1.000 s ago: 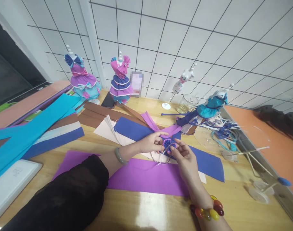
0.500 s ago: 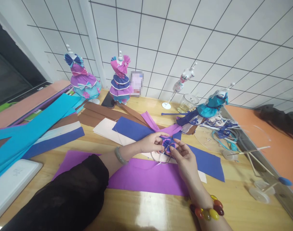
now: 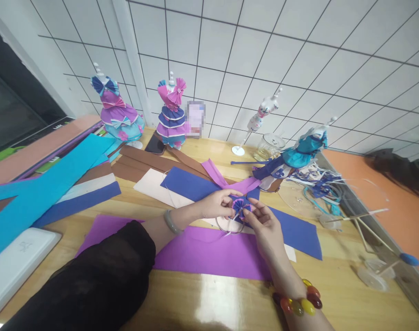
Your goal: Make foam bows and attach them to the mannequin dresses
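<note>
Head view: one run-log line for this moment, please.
left hand: pinching pleated rosette | right hand: pinching rosette | below: purple sheet, table

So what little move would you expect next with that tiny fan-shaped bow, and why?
Probably a small pinch at the middle of the bow to hold its folds. Both hands are on it: the left hand grips its left edge, the right hand its centre, where a thin white strip sticks out. It hangs just above the purple sheet, its pleats fanned out.
</note>
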Motion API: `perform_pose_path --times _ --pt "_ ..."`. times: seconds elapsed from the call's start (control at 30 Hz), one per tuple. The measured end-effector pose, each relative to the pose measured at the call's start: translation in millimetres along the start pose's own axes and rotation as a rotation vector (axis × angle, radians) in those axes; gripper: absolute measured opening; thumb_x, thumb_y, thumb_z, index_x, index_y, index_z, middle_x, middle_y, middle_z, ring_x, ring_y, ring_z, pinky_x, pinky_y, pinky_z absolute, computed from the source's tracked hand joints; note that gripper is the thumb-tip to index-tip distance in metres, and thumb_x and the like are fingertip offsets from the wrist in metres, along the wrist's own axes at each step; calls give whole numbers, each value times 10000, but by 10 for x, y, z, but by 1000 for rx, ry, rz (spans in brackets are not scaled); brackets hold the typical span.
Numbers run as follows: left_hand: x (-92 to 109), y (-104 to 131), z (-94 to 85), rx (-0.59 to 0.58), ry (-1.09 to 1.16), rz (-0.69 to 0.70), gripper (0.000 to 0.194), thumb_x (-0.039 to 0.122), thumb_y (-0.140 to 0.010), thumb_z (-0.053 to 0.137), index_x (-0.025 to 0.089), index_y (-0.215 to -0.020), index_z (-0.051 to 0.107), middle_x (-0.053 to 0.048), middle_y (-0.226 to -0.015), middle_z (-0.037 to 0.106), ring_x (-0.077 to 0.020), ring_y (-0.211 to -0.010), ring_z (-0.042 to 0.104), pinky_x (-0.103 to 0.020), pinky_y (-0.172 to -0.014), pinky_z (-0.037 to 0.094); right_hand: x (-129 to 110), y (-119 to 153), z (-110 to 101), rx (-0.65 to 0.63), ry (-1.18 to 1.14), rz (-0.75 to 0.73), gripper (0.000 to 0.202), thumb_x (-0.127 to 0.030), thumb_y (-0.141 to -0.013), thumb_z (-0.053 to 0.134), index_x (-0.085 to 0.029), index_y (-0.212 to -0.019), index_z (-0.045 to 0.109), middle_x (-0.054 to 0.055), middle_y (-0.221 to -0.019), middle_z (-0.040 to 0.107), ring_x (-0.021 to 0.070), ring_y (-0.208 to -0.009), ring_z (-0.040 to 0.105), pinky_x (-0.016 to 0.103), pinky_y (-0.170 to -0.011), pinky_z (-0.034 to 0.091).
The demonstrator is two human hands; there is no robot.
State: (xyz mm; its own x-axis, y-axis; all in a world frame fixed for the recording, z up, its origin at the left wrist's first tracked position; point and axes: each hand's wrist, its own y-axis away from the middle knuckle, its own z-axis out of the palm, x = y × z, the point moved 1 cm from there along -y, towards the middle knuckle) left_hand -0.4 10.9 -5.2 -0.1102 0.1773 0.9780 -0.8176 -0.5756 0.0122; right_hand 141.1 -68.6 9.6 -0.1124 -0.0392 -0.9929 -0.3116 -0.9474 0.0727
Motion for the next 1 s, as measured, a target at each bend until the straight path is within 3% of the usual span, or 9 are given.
perform_pose_path --times 0.43,0.6,1.0 --pt "3 -6 10 -12 9 18 542 120 -673 596 173 -1180 413 -20 -760 533 -90 -623 526 -203 -545 420 10 0 -9 15 -13 41 461 -327 -600 730 -214 -1013 558 14 -838 613 124 -646 586 279 -627 505" --pt "52 3 39 39 4 57 558 117 -664 594 184 -1189 418 -31 -827 501 -111 -722 520 -186 -535 424 -4 2 -1 11 -17 25 462 -321 -610 723 -205 -1021 548 20 -842 599 127 -668 582 274 -625 507" --pt "61 -4 59 84 -4 71 510 117 -671 568 181 -1160 439 2 -807 463 -77 -657 517 -217 -577 442 1 23 59 -61 -6 21 435 -277 -605 732 -224 -994 543 -4 -802 569 117 -717 569 249 -675 472"
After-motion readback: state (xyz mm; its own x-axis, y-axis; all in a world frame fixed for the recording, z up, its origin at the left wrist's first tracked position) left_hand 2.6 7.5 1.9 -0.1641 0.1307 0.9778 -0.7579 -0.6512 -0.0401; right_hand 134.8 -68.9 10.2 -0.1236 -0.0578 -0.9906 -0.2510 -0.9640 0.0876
